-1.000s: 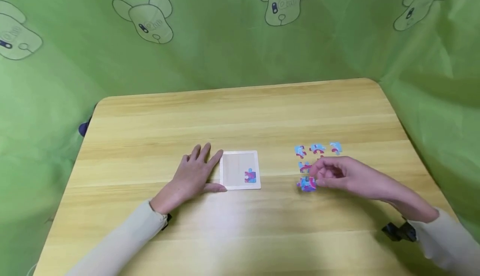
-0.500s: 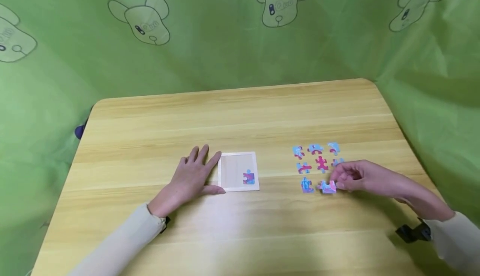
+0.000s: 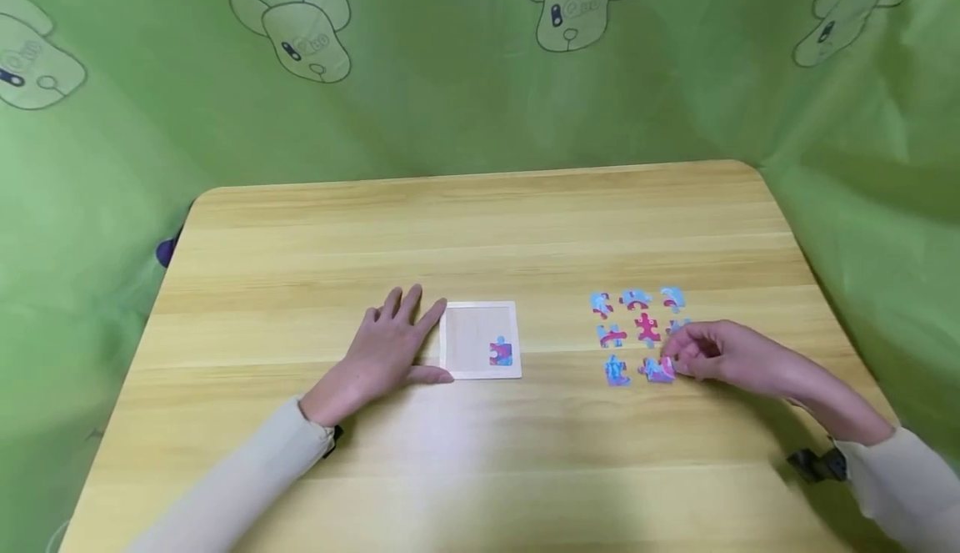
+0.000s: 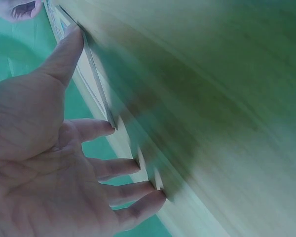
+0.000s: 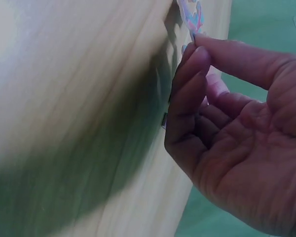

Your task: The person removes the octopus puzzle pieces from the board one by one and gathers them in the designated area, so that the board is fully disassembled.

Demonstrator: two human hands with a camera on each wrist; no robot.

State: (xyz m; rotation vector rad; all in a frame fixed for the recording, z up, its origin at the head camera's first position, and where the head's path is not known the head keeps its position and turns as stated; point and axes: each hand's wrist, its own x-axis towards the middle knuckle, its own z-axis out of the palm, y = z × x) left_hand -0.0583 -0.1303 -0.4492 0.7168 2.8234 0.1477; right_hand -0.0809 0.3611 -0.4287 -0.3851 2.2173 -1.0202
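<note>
My left hand (image 3: 382, 357) lies spread beside a small square puzzle tray (image 3: 480, 374), its thumb and index fingertip touching the tray's left corners. One pink and purple puzzle piece (image 3: 501, 353) lies in the tray's lower right corner. My right hand (image 3: 731, 357) pinches the edge of a pink and blue puzzle piece (image 3: 657, 370) between thumb and index finger, low over the table. In the right wrist view that piece (image 5: 191, 16) shows tilted at the fingertips, the other fingers curled in. The left wrist view shows the left hand (image 4: 49, 148) with straight fingers at the tray's edge.
Loose pieces lie in rough rows around the right hand, among them a blue one (image 3: 616, 370), a red one (image 3: 647, 329) and a light blue one (image 3: 672, 298). One piece is partly hidden behind the hand. A green curtain (image 3: 450, 103) surrounds the wooden table (image 3: 465, 236).
My right hand has moved right from the lower left loose piece, then slightly lowered the pinched piece. The left hand and tray have stayed in place.
</note>
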